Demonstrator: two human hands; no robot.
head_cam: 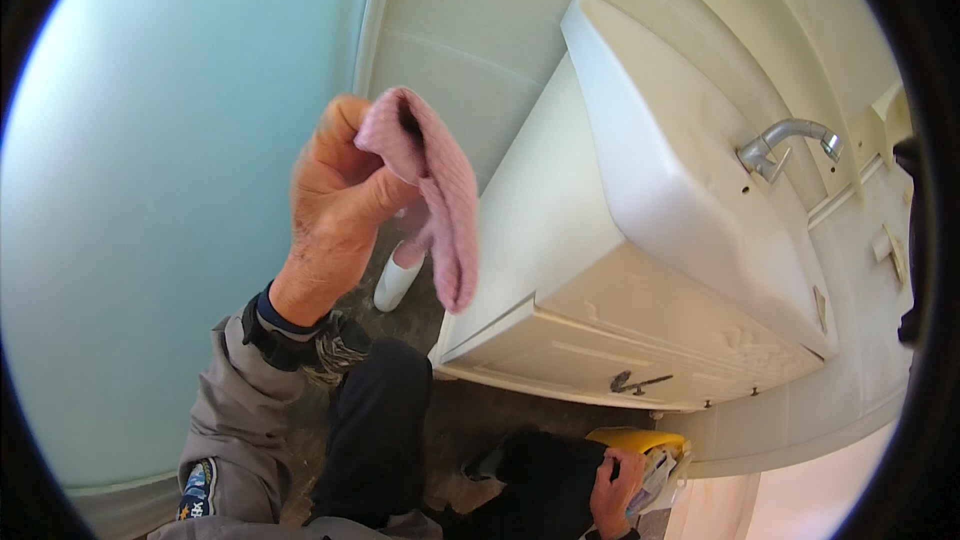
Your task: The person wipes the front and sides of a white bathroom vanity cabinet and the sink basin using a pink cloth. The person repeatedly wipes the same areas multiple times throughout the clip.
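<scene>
My left hand [337, 202] is raised at the centre-left, in front of a pale blue panel. Its thumb and fingers pinch a folded pink ribbed cloth [454, 225], whose long end hangs down to the right. Low in the view, my right hand [616, 487] rests by my dark-trousered leg, its fingers curled; whether it holds anything does not show. Just beside it stands a yellow-rimmed bin [637, 438] with rubbish inside. Below the cloth, a white cylindrical object [397, 281] is near the floor, partly hidden at its top.
A white washbasin [645, 150] with a chrome tap [787, 139] sits on a white cabinet [600, 330] at the right. The cabinet's lower front bears dark handles. The pale blue panel [172, 165] fills the left side. Tiled wall lies behind the basin.
</scene>
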